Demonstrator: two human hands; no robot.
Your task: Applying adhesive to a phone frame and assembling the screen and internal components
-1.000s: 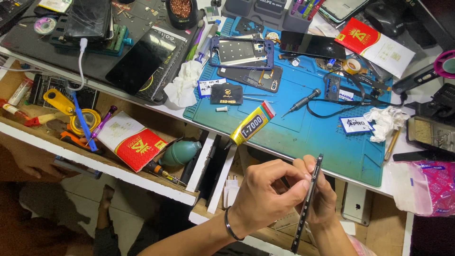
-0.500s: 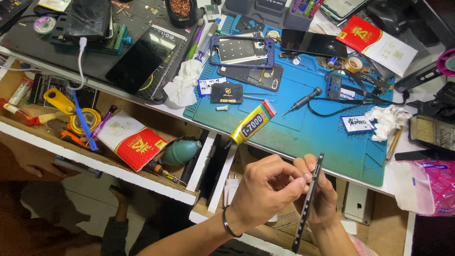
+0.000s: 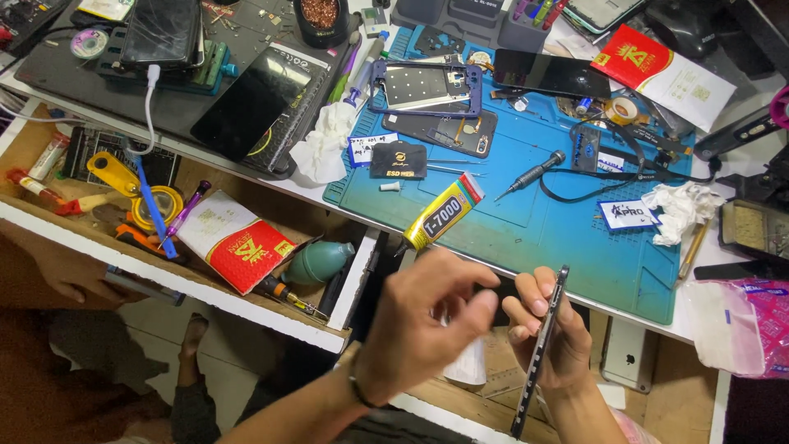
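My right hand holds a thin black phone edge-on, upright and slightly tilted, below the front edge of the blue work mat. My left hand, with a dark band on its wrist, hovers just left of the phone. Its fingers are curled and pinched together, a small gap away from the phone's edge. The hand is blurred, so I cannot see whether anything small sits between the fingertips. A yellow and black glue tube lies on the mat right above my left hand.
On the mat lie a screwdriver, a purple phone frame, a black phone and crumpled tissue. An open drawer at left holds a green air blower, a red and white packet and tools.
My left fingertips, which touched the phone's edge before, have drawn back a little to the left. The right hand keeps the phone in about the same place.
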